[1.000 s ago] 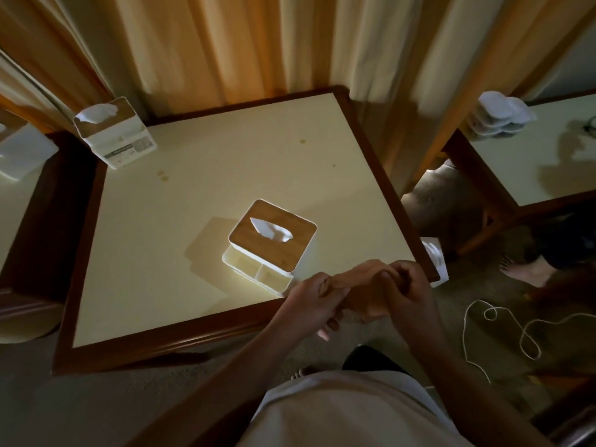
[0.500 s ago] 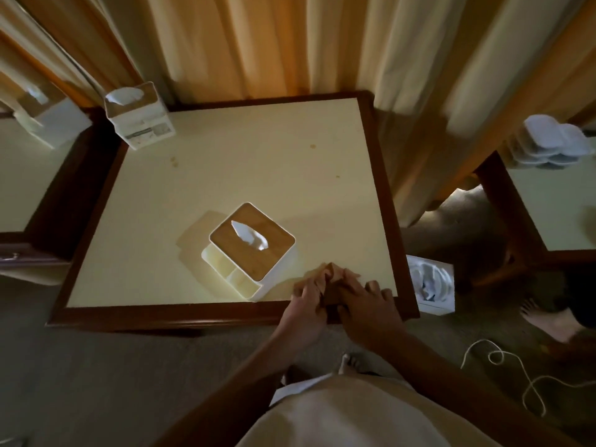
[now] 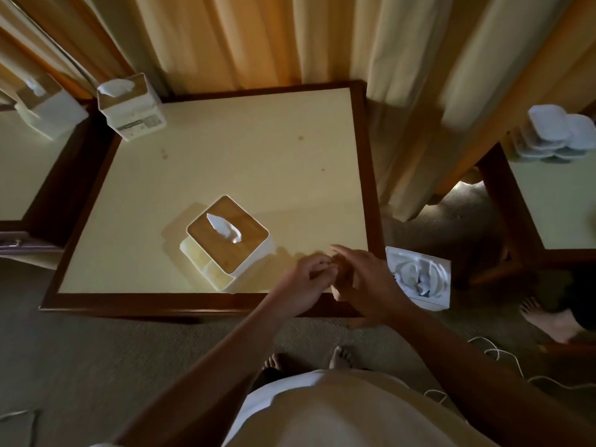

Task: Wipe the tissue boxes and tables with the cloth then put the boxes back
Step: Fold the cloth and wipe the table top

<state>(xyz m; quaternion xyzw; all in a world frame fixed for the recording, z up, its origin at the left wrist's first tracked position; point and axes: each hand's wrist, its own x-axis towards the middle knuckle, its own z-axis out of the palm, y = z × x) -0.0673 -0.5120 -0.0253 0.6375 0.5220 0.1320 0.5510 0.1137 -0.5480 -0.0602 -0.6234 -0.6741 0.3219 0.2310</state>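
Note:
A white tissue box with a wooden lid [image 3: 227,242] stands near the front edge of the cream table with a dark wooden rim [image 3: 206,305]. A second tissue box [image 3: 130,106] sits at the table's far left corner, and a third [image 3: 48,111] on the table to the left. My left hand [image 3: 309,279] and my right hand [image 3: 364,282] meet over the front right corner, both closed around a small tan cloth [image 3: 340,269] that is mostly hidden between them.
Curtains hang behind the table. A white packet [image 3: 419,279] lies on the carpet by the right table edge. Another table at right carries stacked white containers [image 3: 554,133]. A white cord [image 3: 496,353] and another person's bare foot [image 3: 548,321] are on the floor.
My hands and the cloth have come from in front of the table onto its front right corner. The view has tilted further downward, so my feet show.

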